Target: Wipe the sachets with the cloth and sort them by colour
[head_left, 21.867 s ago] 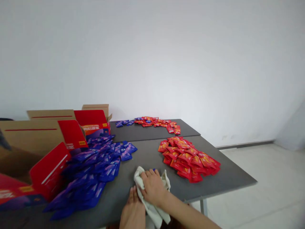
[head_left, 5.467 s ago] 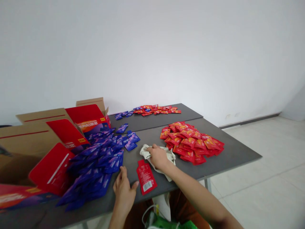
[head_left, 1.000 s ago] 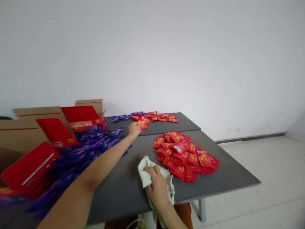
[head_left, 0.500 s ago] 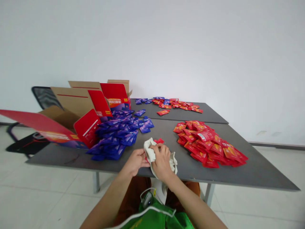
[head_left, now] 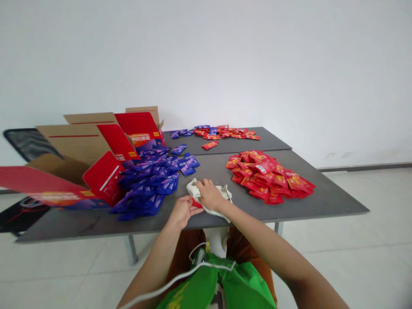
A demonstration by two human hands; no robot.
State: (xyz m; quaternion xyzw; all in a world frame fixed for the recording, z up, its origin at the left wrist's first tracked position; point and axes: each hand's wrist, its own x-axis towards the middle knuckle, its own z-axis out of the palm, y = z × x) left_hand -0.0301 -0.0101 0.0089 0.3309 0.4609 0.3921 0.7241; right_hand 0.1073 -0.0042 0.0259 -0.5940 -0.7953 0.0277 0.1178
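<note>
Near the table's front edge, my left hand (head_left: 183, 210) pinches the end of a red sachet (head_left: 197, 204). My right hand (head_left: 210, 195) presses a white cloth (head_left: 223, 192) over that sachet, its fingers bent into the fabric. Part of the sachet is hidden under the cloth. Left of my hands lies a heap of blue-purple sachets (head_left: 149, 182). On the right is a pile of red sachets (head_left: 270, 176).
Open red cartons (head_left: 103, 176) with raised cardboard flaps stand along the left. Farther back on the dark grey table (head_left: 325, 197) lie scattered red sachets (head_left: 238, 132) and a few blue ones (head_left: 178, 134). A black chair (head_left: 28, 143) is behind the cartons.
My right hand and the cloth have moved a little forward and flattened over the sachet. More of the red sachet shows by my left hand. The whole view has shifted slightly.
</note>
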